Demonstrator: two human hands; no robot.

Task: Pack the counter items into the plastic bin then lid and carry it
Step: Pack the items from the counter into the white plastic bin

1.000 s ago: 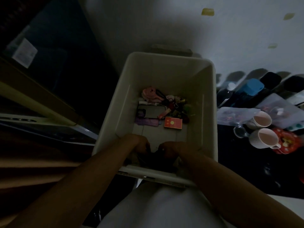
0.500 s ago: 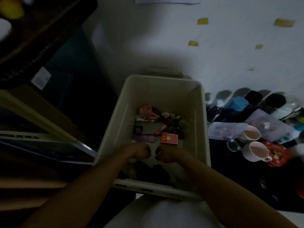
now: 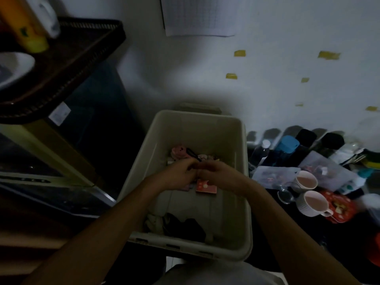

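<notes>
Fingers of the left hand point(image 3: 176, 176) and right hand point(image 3: 219, 174) curled tip to tip over the open plastic bin point(image 3: 236, 202), any pinch impossible to tell, while the red box point(image 3: 205, 188) lay just beneath at 6 o'clock and mugs point(image 3: 305, 181) stood outside at 3 o'clock.
</notes>
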